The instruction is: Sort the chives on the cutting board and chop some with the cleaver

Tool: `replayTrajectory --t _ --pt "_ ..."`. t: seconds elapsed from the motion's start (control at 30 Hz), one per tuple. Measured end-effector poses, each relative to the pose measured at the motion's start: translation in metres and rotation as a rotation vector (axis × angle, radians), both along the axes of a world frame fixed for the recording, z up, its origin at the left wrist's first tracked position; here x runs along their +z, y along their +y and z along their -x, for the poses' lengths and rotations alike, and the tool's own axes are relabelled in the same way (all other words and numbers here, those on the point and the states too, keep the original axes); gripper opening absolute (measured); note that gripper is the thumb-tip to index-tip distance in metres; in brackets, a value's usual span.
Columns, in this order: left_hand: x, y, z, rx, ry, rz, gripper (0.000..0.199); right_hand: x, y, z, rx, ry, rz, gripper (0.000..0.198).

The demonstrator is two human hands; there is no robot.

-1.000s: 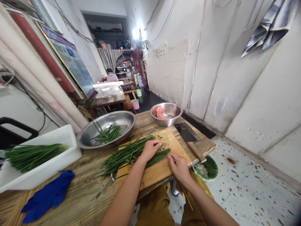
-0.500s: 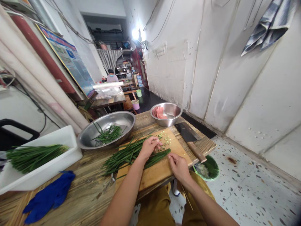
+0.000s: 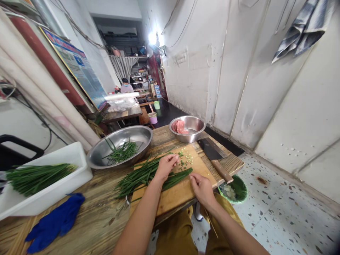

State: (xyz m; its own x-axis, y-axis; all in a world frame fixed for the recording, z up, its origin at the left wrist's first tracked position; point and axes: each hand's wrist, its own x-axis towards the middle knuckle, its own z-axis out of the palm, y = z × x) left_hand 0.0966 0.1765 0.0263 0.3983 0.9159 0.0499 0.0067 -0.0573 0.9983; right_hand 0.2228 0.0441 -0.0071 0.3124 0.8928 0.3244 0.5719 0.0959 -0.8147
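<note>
A bunch of long green Chinese chives lies across the wooden cutting board, with chopped bits at the far end. Over the chives is my left hand, thumb and fingertips pinched together; anything between them is too small to make out. My right hand is closed at the cut end of the bunch, fingertips pinched at the board's near edge. A thin yellowish strand hangs beneath it; whether the fingers hold it is unclear. To the right rests a cleaver with a wooden handle.
A large steel bowl holds some chives. Pink pieces sit in a smaller steel bowl. At left are a white bin of chives and a blue glove. A green basket stands below the table. A person sits farther back.
My left hand has shifted slightly and its fingers have drawn closer together. My right hand keeps its place at the cut end of the chives.
</note>
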Motion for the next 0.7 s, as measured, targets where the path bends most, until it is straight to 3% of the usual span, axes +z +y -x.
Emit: replayTrajectory --t 0.5,0.7 --pt "0.000 0.001 0.004 -0.001 -0.008 -0.017 0.044 0.010 -0.005 0.006 -0.083 -0.141 0.027 0.026" --pt "0.010 -0.009 0.002 0.045 0.055 -0.013 0.042 0.013 -0.010 0.007 -0.073 -0.128 0.024 0.026"
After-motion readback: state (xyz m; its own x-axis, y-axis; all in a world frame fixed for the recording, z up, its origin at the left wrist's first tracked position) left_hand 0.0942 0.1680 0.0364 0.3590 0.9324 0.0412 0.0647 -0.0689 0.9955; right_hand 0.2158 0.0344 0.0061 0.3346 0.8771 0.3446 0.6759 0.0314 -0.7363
